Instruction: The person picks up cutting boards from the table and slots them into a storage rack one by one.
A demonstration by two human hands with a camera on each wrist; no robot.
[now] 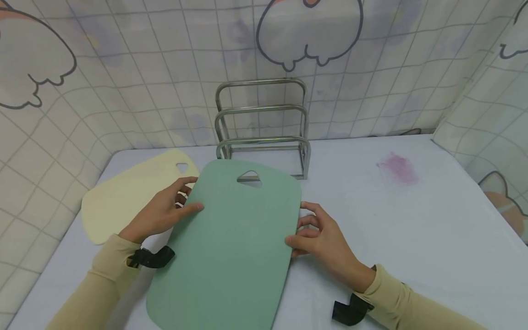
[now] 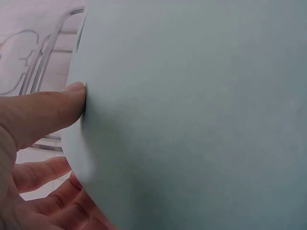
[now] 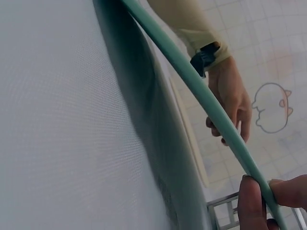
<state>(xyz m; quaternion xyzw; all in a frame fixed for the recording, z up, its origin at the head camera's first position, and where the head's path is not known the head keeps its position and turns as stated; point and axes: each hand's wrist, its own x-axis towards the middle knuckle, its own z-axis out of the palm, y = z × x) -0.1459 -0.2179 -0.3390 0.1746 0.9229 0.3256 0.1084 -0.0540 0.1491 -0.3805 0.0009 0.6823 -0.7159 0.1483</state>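
Head view has both forearms coming in from the near edge of the table (image 1: pixel 371 220), the left hand (image 1: pixel 161 213) reaching farther toward the back edge than the right hand (image 1: pixel 323 243). The left hand grasps the left side of the green board (image 1: pixel 231 247) close to its upper end, thumb on the upper face, fingers around and under the rim. The right hand pinches the opposite side somewhat lower, thumb on one face and fingers on the other, as the right wrist view confirms.

The green board slants over the middle of the table, its upper end just in front of the rack (image 1: pixel 263 139); its lower end runs out of sight past the near edge, so whether that end touches the table cannot be told.

Two boards are visible, each with one hole: the green board, and the yellow board (image 1: pixel 128 197) lying flat toward the table's back left corner. One rack with three hoops stands at the middle of the back edge. One pink stain (image 1: pixel 398 169) marks the table toward its back right corner. Two black straps (image 1: pixel 152 257) show, one at each wrist.
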